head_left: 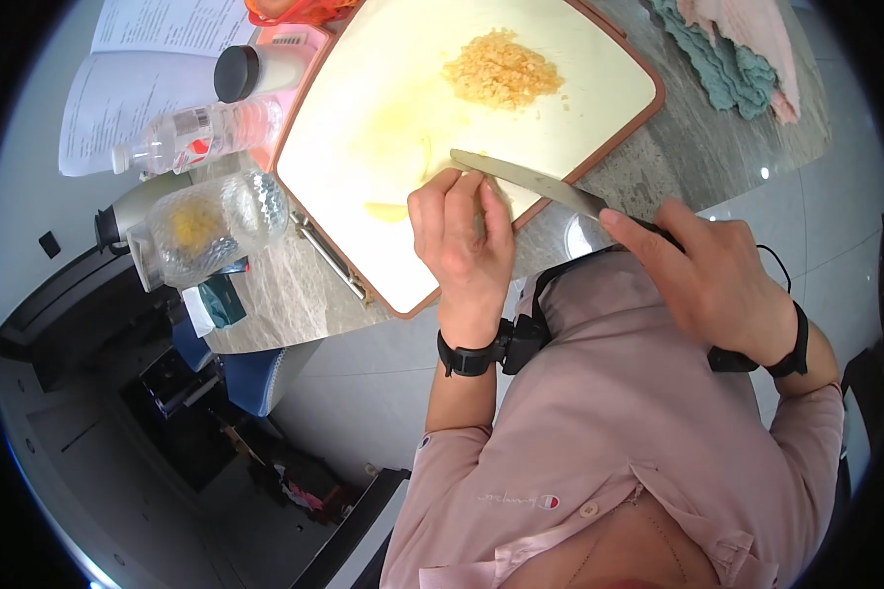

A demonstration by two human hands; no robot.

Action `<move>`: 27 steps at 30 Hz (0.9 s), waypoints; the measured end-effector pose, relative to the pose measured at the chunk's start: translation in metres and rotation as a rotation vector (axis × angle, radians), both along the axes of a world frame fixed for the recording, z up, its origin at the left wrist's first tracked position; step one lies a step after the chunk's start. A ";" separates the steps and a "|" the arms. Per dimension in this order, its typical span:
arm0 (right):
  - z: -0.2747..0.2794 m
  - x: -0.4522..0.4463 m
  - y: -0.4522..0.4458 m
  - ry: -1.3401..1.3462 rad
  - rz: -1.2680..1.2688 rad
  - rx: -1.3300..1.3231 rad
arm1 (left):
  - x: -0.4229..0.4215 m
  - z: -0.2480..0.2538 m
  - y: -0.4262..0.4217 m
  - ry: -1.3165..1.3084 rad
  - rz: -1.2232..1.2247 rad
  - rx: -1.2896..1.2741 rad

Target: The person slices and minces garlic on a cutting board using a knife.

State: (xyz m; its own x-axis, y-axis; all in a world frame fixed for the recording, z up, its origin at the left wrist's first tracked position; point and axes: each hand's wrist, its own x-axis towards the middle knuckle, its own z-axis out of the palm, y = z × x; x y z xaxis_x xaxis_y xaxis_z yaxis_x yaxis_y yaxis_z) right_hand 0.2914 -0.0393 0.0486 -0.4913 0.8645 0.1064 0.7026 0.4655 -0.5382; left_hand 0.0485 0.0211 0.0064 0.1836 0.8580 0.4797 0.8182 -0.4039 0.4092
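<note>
A home, shown by chopping board and marbled table.

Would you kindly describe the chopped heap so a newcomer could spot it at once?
Find the brown-rimmed white board. Beyond the knife, toward the board's far side, lies the chopped heap: many small golden bits, unlike the larger yellow slice beside the left hand.

Grey marbled table; cutting board; teal cloth; textured vessel, probably jar.
</note>
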 end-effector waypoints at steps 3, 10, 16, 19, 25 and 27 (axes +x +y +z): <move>-0.005 -0.002 0.005 0.024 -0.009 0.053 | 0.000 0.001 0.000 0.003 0.004 -0.002; 0.005 0.006 -0.005 0.013 -0.001 -0.004 | 0.001 -0.001 0.001 0.009 -0.006 0.019; 0.004 0.005 -0.007 0.036 -0.012 -0.018 | 0.000 0.000 0.000 0.004 -0.008 -0.004; 0.003 0.004 -0.004 -0.022 0.007 -0.031 | 0.000 -0.001 0.000 -0.005 -0.013 0.003; -0.007 -0.001 0.004 0.069 -0.023 0.068 | -0.002 -0.001 0.000 0.018 -0.005 0.008; -0.003 0.002 0.001 0.088 -0.022 0.047 | -0.001 -0.001 0.000 0.022 -0.003 0.011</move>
State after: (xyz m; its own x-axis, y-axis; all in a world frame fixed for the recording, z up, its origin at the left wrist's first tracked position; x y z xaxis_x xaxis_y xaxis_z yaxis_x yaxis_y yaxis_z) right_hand 0.2933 -0.0383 0.0452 -0.4594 0.8678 0.1893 0.6641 0.4771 -0.5757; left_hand 0.0474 0.0211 0.0054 0.1964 0.8524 0.4847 0.8256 -0.4104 0.3872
